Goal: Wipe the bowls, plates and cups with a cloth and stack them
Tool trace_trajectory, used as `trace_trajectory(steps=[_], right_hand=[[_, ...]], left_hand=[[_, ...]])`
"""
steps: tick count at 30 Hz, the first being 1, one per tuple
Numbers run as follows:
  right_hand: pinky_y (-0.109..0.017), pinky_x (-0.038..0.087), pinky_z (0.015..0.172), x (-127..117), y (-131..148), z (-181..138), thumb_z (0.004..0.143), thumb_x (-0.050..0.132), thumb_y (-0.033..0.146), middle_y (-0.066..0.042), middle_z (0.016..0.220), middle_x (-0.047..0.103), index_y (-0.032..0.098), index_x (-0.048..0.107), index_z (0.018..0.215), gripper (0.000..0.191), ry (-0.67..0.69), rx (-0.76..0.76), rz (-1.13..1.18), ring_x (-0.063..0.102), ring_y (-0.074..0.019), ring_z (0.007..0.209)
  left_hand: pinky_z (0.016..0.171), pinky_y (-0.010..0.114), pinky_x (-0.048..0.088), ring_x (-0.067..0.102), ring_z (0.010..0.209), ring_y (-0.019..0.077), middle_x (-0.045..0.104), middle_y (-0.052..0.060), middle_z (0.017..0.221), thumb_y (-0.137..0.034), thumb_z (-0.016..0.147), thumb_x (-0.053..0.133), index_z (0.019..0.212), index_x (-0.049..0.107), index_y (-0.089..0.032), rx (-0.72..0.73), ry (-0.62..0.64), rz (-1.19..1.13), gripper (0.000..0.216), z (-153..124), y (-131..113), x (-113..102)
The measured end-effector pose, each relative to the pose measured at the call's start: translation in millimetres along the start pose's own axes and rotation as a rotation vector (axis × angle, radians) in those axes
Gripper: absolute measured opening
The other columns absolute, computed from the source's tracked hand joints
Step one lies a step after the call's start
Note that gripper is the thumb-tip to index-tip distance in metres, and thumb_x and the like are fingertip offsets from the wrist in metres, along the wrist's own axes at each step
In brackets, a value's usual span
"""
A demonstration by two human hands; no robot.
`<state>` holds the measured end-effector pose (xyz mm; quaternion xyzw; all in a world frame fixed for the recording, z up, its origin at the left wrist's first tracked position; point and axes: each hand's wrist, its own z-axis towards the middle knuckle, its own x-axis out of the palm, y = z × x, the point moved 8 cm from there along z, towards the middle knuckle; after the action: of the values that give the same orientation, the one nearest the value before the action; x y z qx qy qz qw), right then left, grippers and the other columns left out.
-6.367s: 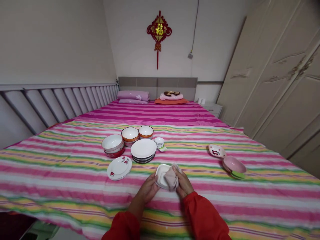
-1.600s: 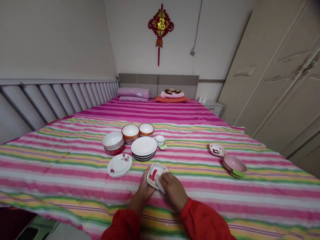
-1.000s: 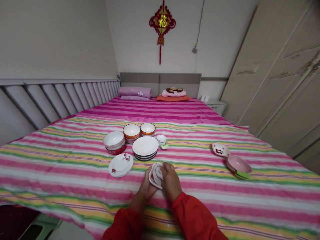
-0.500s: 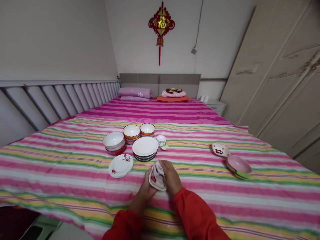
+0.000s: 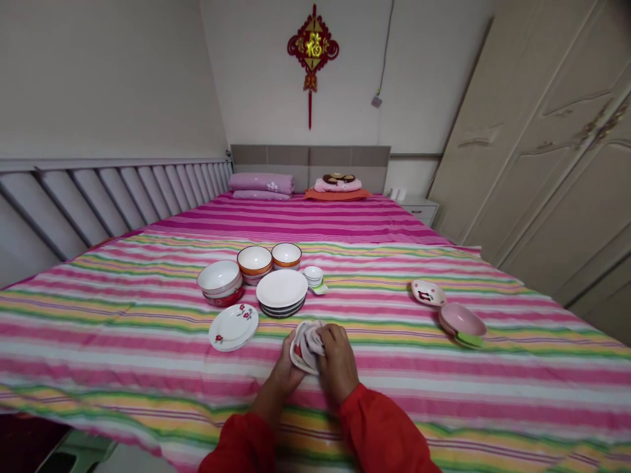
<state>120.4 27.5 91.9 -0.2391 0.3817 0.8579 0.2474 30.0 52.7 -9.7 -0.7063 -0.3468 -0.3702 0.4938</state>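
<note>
A small dish (image 5: 298, 362) was held above the striped bedspread (image 5: 444, 394), its rim clamped by the fingers of the left hand (image 5: 284, 370), while a soft, pale cloth (image 5: 308, 337) was pinched in the bunched fingers of the right hand (image 5: 340, 361) against its inside. The dish was judged light, stiff and possibly brittle — best gripped at opposite rims, since its smooth surface might slip. Beyond it, stacked white plates (image 5: 282, 289) were set on the bedspread.

Softly lit bedroom with plain pale walls (image 5: 113, 79). Wide striped bed (image 5: 320, 220), grey-beige headboard (image 5: 350, 164) at the far end beneath a red hanging ornament (image 5: 313, 47); slatted railing (image 5: 133, 197) along the left; tall cream wardrobe (image 5: 532, 144) and white bedside cabinet (image 5: 420, 211) on the right.
</note>
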Motion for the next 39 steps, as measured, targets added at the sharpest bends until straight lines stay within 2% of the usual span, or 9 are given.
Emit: trace_trajectory(steps=[4, 8, 13, 17, 22, 27, 31, 34, 39], right_hand=[[-0.035, 0.042, 0.087, 28, 12, 0, 0.061, 0.042, -0.002, -0.008, 0.1, 0.06, 0.019, 0.064, 0.096, 0.047, 0.081, -0.022, 0.102, 0.05, -0.0229, 0.097], [-0.031, 0.042, 0.08, 36, 16, -7, 0.065, 0.045, -0.001, -0.005, 0.091, 0.062, 0.019, 0.064, 0.09, 0.038, 0.268, -0.119, 0.1, 0.052, -0.0203, 0.089], [-0.032, 0.036, 0.074, 24, 9, -3, 0.079, 0.057, 0.007, -0.006, 0.083, 0.064, 0.02, 0.066, 0.077, 0.017, 0.42, -0.262, -0.249, 0.052, -0.0215, 0.086], [-0.033, 0.033, 0.073, 8, 1, 14, 0.086, 0.056, 0.012, -0.008, 0.084, 0.063, 0.018, 0.066, 0.077, 0.014, 0.366, -0.16, -0.486, 0.051, -0.0223, 0.086], [-0.033, 0.035, 0.075, -23, -41, 11, 0.083, 0.056, 0.013, -0.01, 0.09, 0.062, 0.017, 0.066, 0.084, 0.011, 0.224, 0.141, -0.5, 0.051, -0.0232, 0.089], [-0.04, 0.037, 0.094, -45, -39, -7, 0.076, 0.057, 0.021, -0.013, 0.124, 0.055, 0.019, 0.057, 0.121, 0.046, 0.043, 0.012, -0.18, 0.045, -0.0284, 0.117], [-0.031, 0.041, 0.076, -47, -18, -7, 0.087, 0.051, 0.036, -0.005, 0.084, 0.064, 0.019, 0.065, 0.089, 0.022, 0.023, 0.107, 0.123, 0.056, -0.019, 0.083], [-0.024, 0.03, 0.054, -22, -18, -5, 0.091, 0.046, 0.041, 0.002, 0.055, 0.047, 0.017, 0.054, 0.059, 0.04, 0.163, 0.301, 0.243, 0.045, -0.0114, 0.056], [-0.023, 0.02, 0.049, 12, -38, -5, 0.083, 0.056, 0.026, 0.007, 0.045, 0.033, 0.018, 0.038, 0.046, 0.042, 0.274, 0.503, 0.283, 0.035, -0.0078, 0.049]], left_hand=[[0.098, 0.036, 0.044, 0.065, 0.1, 0.0229, 0.072, 0.008, 0.084, -0.036, 0.086, 0.053, 0.088, 0.068, -0.012, 0.015, -0.034, 0.002, 0.028, -1, -2, -6], [0.095, 0.036, 0.047, 0.067, 0.089, 0.0228, 0.07, 0.007, 0.07, -0.038, 0.083, 0.058, 0.08, 0.067, -0.012, 0.016, -0.064, 0.016, 0.027, -3, -3, -8], [0.093, 0.039, 0.047, 0.067, 0.085, 0.023, 0.069, 0.006, 0.07, -0.036, 0.085, 0.055, 0.086, 0.067, -0.01, -0.046, -0.063, 0.055, 0.028, -5, 3, -2], [0.095, 0.041, 0.046, 0.066, 0.092, 0.025, 0.071, 0.011, 0.077, -0.034, 0.089, 0.046, 0.09, 0.067, -0.008, -0.02, -0.093, 0.027, 0.034, -9, 1, 2], [0.095, 0.052, 0.044, 0.066, 0.094, 0.026, 0.073, 0.009, 0.089, -0.041, 0.089, 0.046, 0.107, 0.064, -0.014, 0.044, -0.135, -0.086, 0.037, -9, -9, -1], [0.095, 0.059, 0.042, 0.066, 0.099, 0.0296, 0.072, 0.009, 0.1, -0.041, 0.086, 0.053, 0.118, 0.06, -0.021, 0.052, -0.083, -0.15, 0.039, -3, -14, -2], [0.095, 0.056, 0.043, 0.064, 0.103, 0.0313, 0.07, 0.013, 0.108, -0.038, 0.086, 0.053, 0.122, 0.059, -0.018, 0.069, -0.01, -0.142, 0.042, -1, -15, 0], [0.093, 0.05, 0.047, 0.066, 0.097, 0.0289, 0.071, 0.013, 0.104, -0.037, 0.087, 0.05, 0.122, 0.06, -0.017, 0.079, -0.029, -0.124, 0.041, -1, -16, -2], [0.086, 0.044, 0.053, 0.07, 0.077, 0.0228, 0.074, 0.008, 0.089, -0.036, 0.09, 0.047, 0.119, 0.062, -0.016, 0.065, -0.194, -0.038, 0.038, -3, -15, -16]])
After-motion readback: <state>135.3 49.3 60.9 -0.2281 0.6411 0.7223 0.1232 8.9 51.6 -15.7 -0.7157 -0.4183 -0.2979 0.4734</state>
